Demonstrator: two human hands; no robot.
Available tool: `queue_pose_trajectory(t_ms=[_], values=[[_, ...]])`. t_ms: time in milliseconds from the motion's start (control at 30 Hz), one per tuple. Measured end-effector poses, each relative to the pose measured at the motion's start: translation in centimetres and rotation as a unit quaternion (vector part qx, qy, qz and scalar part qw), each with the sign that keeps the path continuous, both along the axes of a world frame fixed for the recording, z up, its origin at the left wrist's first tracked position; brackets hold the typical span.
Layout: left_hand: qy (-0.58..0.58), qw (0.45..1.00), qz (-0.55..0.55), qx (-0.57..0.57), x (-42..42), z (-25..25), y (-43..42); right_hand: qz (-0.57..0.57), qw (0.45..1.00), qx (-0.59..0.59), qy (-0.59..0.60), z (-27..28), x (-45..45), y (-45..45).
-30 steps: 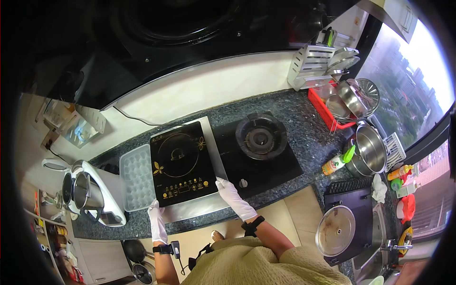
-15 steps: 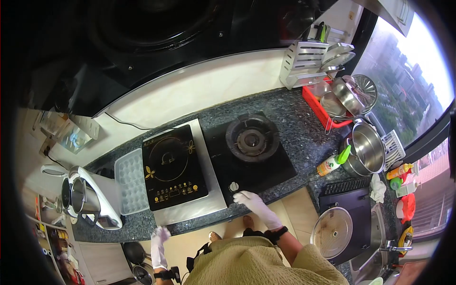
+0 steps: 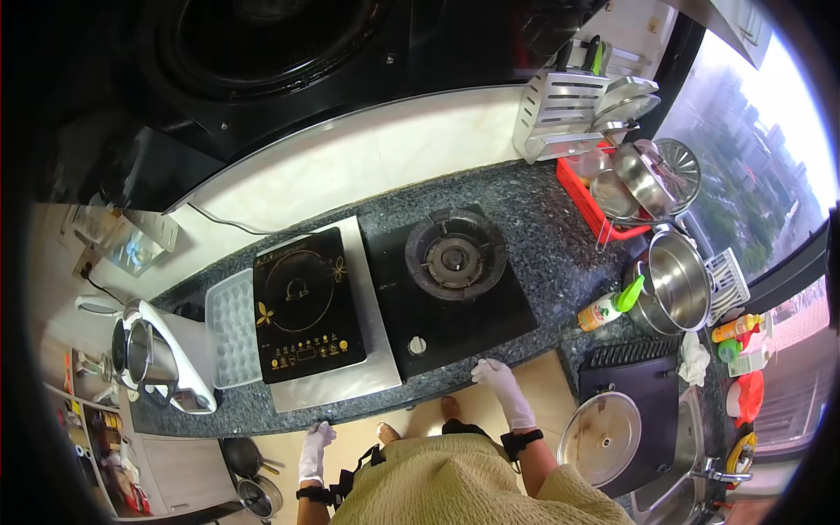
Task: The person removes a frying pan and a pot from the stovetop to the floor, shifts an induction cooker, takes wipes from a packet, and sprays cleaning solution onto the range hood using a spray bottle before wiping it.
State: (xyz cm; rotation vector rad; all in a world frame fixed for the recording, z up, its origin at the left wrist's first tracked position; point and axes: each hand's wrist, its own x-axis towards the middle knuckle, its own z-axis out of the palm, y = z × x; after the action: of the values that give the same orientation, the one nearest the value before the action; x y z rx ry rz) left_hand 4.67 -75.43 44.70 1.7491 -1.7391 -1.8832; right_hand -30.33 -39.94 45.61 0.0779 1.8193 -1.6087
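A black induction cooker point(image 3: 306, 306) with gold markings lies on a steel plate point(image 3: 372, 315), left of the black gas hob point(image 3: 472, 328). My left hand point(image 3: 317, 446), in a white glove, is below the counter's front edge, its fingers loosely curled and touching nothing. My right hand point(image 3: 503, 385), also gloved in white, hovers by the counter edge below the hob, with fingers partly bent and nothing visible in them. Just left of the cooker sits a clear plastic tray point(image 3: 231, 328) with rounded cells.
A white appliance point(image 3: 179, 359) stands at the left. To the right are a spray bottle point(image 3: 610, 306), a steel pot point(image 3: 678, 284), a red basket point(image 3: 584, 197) with pans, and a round lid point(image 3: 604, 437) beside the sink point(image 3: 674, 468). A range hood hangs overhead.
Both hands have let go of the cooker's front edge and drawn back from it. My right hand has moved right, my left hand down and slightly right. The view has shifted a little.
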Motion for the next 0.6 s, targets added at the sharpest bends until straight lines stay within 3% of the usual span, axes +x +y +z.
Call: queue_pose_trajectory(t_ms=[400,600], values=[[-0.013,1.0,0.028,-0.001,-1.1,-3.5,-1.0,0.031,0.992,0.073,0.101,0.3,0.2,-0.1],[-0.053,0.996,0.036,-0.056,-2.7,-1.4,0.2,-0.025,0.999,0.004,0.023,0.9,-0.6,0.0]])
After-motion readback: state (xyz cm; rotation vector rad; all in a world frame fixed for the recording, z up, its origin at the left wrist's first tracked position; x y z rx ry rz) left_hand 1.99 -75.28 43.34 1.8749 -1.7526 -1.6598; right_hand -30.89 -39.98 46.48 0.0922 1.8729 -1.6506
